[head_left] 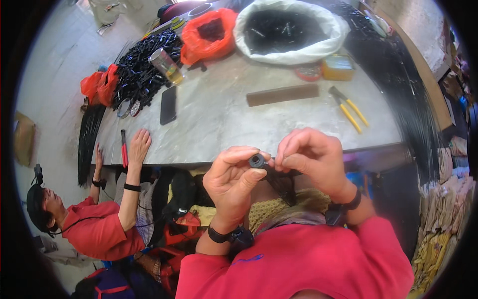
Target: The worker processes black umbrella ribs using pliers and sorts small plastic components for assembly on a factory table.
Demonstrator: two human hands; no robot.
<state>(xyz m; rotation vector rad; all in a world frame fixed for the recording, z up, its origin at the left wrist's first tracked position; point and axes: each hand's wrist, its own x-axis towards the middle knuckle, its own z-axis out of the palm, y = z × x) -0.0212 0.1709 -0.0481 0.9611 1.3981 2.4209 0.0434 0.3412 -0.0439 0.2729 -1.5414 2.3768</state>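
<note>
Just past the table's front edge, my left hand [226, 177] pinches a small black round part [257, 160] with a hole through its middle, between thumb and fingers. Close on its right, the fingertips of my right hand [318, 157] are pressed together beside the part. What they grip, if anything, is too small to make out. Yellow-handled pliers [351, 112] lie on the table beyond my right hand. A flat brown bar [283, 95] lies farther back, beyond both hands.
A co-worker [102, 224] sits at left, hands on the table by red-handled pliers [124, 149]. Behind are a phone [168, 105], a glass [167, 66], a heap of black parts [144, 60], a red bag [209, 37] and a white sack [294, 54]. Black strands [398, 74] drape the right edge.
</note>
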